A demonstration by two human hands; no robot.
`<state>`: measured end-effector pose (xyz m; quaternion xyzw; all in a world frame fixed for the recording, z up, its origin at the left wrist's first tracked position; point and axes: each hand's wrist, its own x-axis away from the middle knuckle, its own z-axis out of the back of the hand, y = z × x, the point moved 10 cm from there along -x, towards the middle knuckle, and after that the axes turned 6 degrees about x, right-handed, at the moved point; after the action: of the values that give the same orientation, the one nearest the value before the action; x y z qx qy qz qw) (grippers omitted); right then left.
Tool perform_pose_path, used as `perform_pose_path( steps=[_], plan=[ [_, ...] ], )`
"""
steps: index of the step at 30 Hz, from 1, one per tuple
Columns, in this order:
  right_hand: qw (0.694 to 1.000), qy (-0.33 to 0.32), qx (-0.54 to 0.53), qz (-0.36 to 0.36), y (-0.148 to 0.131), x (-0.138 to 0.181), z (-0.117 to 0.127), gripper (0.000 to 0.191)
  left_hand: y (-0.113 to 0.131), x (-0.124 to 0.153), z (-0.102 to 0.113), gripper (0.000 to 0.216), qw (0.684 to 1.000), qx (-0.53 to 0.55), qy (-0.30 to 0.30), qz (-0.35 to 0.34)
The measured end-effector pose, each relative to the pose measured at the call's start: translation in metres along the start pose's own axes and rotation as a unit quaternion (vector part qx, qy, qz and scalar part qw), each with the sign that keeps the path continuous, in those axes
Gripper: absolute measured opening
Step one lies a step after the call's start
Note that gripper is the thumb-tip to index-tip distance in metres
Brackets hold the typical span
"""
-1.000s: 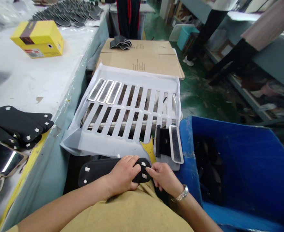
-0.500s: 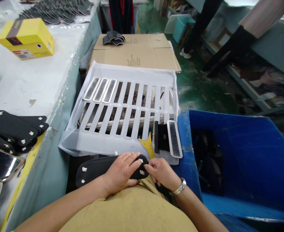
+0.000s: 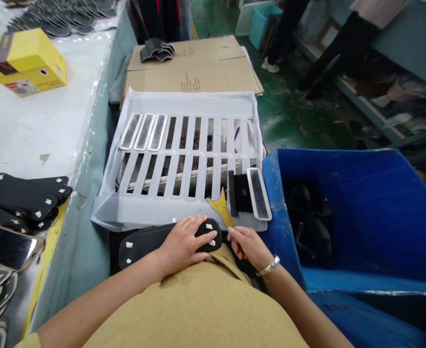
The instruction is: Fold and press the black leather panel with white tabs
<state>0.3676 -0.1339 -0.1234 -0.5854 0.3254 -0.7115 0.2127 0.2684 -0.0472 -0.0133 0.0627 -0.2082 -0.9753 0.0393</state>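
Note:
A long black padded piece [image 3: 145, 241] with small white tabs lies across my lap. My left hand [image 3: 183, 241] rests flat on its right end, fingers stretched over it. My right hand [image 3: 247, 244] sits just right of that end, thumb and forefinger pinched together on something too small to make out, likely a white tab. A yellow star-shaped scrap [image 3: 220, 208] lies just above my hands on the white die-cut sheet [image 3: 183, 147].
The white sheet holds three grey strips [image 3: 143, 131] at its upper left and one [image 3: 258, 193] at its lower right beside a black piece [image 3: 240, 199]. A blue bin [image 3: 350, 217] stands right. More black pieces [image 3: 20, 198] and a yellow box [image 3: 24, 60] lie on the left table. People stand behind.
My right hand has drawn away from the black piece's end to the right, still pinched. The view has shifted so everything sits slightly higher and left.

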Motion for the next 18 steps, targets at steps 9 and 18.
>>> perform_pose_path(
  steps=[9, 18],
  plan=[
    [0.997, 0.039, 0.006, 0.065, -0.022, 0.02, -0.008, 0.046, 0.003, 0.0, -0.004, 0.049, 1.0, 0.004, 0.003, 0.005],
    [0.993, 0.076, 0.079, 0.033, -0.031, 0.027, -0.015, 0.047, 0.004, 0.001, -0.001, 0.049, 1.0, -0.01, 0.017, 0.013]
  ],
)
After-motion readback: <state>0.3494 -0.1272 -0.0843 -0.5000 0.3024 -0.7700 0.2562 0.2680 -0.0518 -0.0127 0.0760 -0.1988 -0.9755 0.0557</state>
